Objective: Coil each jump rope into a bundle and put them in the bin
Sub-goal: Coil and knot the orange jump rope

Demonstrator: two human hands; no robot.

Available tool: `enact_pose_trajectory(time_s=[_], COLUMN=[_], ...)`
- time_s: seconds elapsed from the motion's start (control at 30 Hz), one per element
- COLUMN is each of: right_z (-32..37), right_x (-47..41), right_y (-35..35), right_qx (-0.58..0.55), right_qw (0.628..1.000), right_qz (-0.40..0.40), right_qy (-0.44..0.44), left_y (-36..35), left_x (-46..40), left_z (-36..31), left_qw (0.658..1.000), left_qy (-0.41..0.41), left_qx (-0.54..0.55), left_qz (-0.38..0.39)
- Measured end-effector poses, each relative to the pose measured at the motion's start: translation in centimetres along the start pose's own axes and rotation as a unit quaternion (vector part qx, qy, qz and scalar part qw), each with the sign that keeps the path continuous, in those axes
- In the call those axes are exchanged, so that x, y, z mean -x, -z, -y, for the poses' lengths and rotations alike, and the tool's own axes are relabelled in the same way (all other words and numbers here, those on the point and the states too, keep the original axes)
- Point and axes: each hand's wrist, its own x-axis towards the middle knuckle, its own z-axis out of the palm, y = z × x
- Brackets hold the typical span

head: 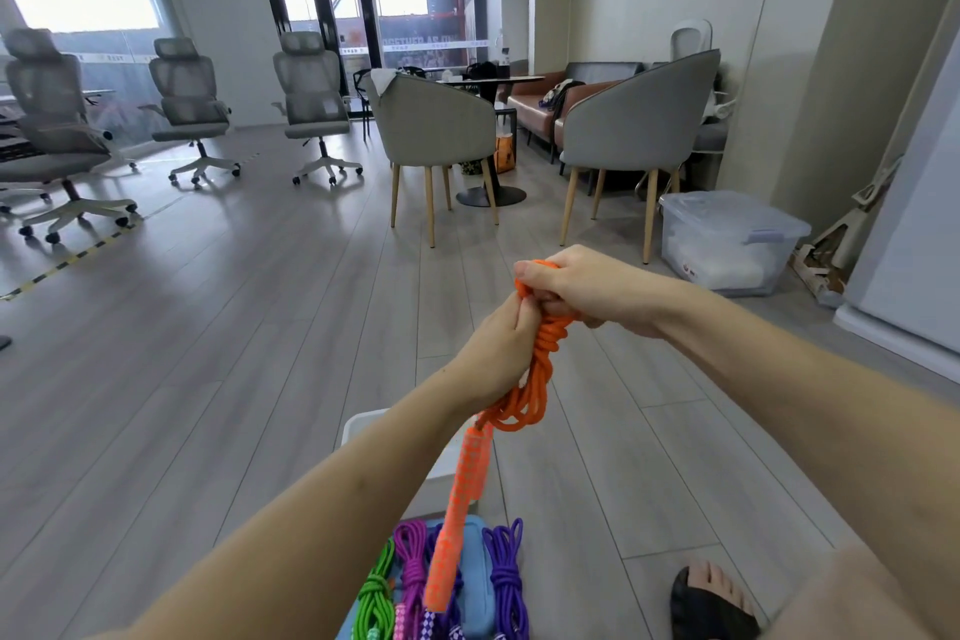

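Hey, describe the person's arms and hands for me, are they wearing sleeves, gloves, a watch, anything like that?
Both forearms are bare as far as the frame shows, with no sleeves in view. The left hand and right hand have no gloves, and no rings, watch or bracelet are visible. The only thing worn that shows is a black open-toed sandal on one foot.

Both hands point(540, 312) gripping coiled orange jump rope point(535, 369), handle point(460, 509) dangling over bundled ropes point(441, 582)
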Motion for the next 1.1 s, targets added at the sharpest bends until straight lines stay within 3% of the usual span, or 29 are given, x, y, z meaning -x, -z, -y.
enact_pose_trajectory(time_s=[0.13, 0.3, 0.4, 0.5, 0.7, 0.87, 1.1], right_z=[-2.2, -3.6, -4.6, -5.9, -6.7, -7.8, -12.6], right_x=[0.3, -0.5, 0.1, 1.1, 1.8, 1.5, 0.4], right_y=[0.0, -0.8, -2.0, -4.0, -5.7, -7.7, -11.8], right_qx=[-0.182, -0.39, -0.295, -0.249, -0.195, -0.174, -0.2], right_qw=[0.983, 0.918, 0.946, 0.967, 0.978, 0.983, 0.975], right_qz=[0.002, -0.076, -0.135, -0.046, -0.033, -0.043, 0.063], right_qy=[-0.021, 0.007, 0.011, 0.013, 0.064, 0.031, -0.07], left_y=[0.2, -0.1, 0.1, 0.5, 1.3, 2.0, 2.8], left_x=[0.3, 0.6, 0.5, 0.6, 1.4, 3.2, 7.0], left_z=[1.2, 1.0, 1.1, 1.2, 2.2, 4.0, 12.0], left_qw=[0.999, 0.967, 0.947, 0.933, 0.964, 0.973, 0.969], left_qy=[0.007, 0.044, 0.062, 0.056, 0.071, 0.1, 0.234], left_qx=[0.041, 0.249, 0.314, 0.353, 0.249, 0.206, 0.057], left_qz=[0.016, 0.022, -0.024, -0.035, -0.061, 0.0, 0.05])
